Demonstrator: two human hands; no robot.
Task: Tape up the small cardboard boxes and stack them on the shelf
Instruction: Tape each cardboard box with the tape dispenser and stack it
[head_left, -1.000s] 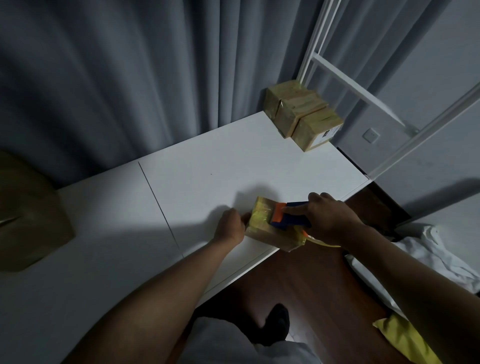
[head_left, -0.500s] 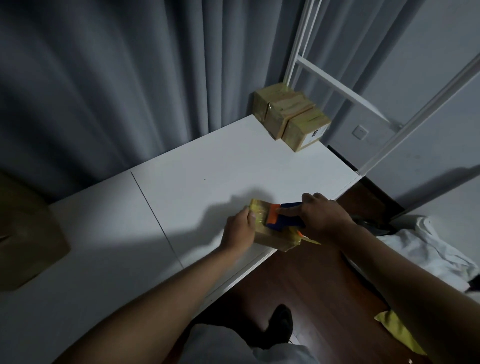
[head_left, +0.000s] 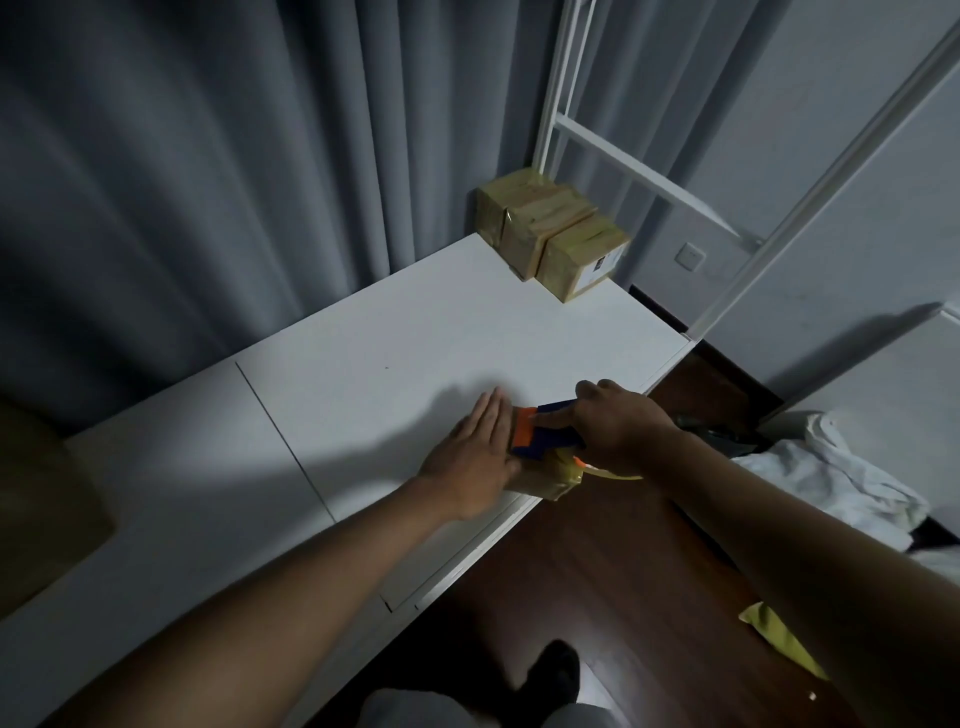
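Note:
A small cardboard box (head_left: 545, 480) wrapped in yellowish tape lies at the front edge of the white table (head_left: 363, 374). My left hand (head_left: 475, 452) lies flat on its top with straight fingers and hides most of it. My right hand (head_left: 618, 423) grips a blue and orange tape dispenser (head_left: 540, 434) that sits on the box, with the tape roll (head_left: 602, 470) below my wrist. Three taped boxes (head_left: 550, 239) stand together at the table's far right corner, beside the white shelf frame (head_left: 649, 176).
Grey curtains (head_left: 208, 182) hang behind the table. A brown bag or box (head_left: 41, 499) sits at the left edge. White cloth (head_left: 831, 478) and a yellow item (head_left: 779, 634) lie on the dark wooden floor to the right. My foot (head_left: 550, 675) is below the table edge.
My left hand has gone from gripping the box's left side to lying flat on its top. The dispenser stays on the box in my right hand. The view shifted slightly.

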